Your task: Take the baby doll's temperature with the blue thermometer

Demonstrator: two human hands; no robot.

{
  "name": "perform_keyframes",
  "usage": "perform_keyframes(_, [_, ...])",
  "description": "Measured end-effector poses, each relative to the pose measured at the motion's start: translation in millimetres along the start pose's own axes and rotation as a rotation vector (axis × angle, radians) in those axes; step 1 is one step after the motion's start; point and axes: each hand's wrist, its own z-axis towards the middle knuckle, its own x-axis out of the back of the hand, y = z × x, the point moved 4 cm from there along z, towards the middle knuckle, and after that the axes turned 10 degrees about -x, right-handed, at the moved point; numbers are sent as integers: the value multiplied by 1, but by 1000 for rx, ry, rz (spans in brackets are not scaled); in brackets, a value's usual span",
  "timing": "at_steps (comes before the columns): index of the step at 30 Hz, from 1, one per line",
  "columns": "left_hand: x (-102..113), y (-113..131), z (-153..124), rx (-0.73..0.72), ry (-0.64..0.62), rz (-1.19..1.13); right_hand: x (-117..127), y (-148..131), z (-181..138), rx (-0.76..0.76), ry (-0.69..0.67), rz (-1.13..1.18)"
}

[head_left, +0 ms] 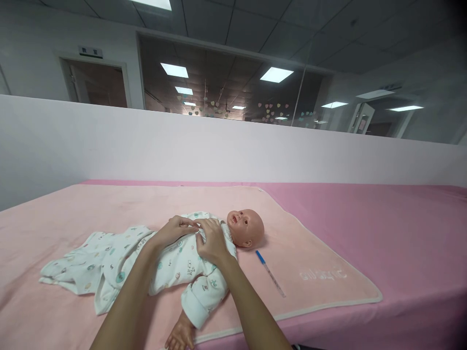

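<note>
A baby doll [246, 228] lies on its back with its head to the right. It wears a white printed baby outfit [175, 262], whose lower part spreads flat to the left. My left hand [178, 230] rests on the doll's chest, fingers bent and closed at the cloth of the front. Right beside it, near the collar, my right hand [212, 240] has its fingers curled onto the same cloth, thumb close to them. The fingertips of both hands nearly meet, and the bit of fabric between them is mostly hidden. One doll hand [181, 334] sticks out of a cuff toward me.
To the right of the doll lies a slim clear stick with a blue end [270, 273], its kind unclear. Under everything is a peach blanket [321, 253] over a pink sheet [383, 233]. A low white wall [219, 148] stands behind, with glass above it.
</note>
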Motion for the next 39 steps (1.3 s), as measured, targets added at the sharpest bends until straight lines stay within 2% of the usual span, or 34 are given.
perform_keyframes(23, [-1,0,-2,29,-15,-19,-7,9,2,-68,117,-20])
perform_keyframes(29, [-3,6,-2,14,-42,-23,-9,10,1,-27,179,25])
perform_keyframes(39, [-1,-7,-1,54,-48,11,-10,13,-1,18,240,31])
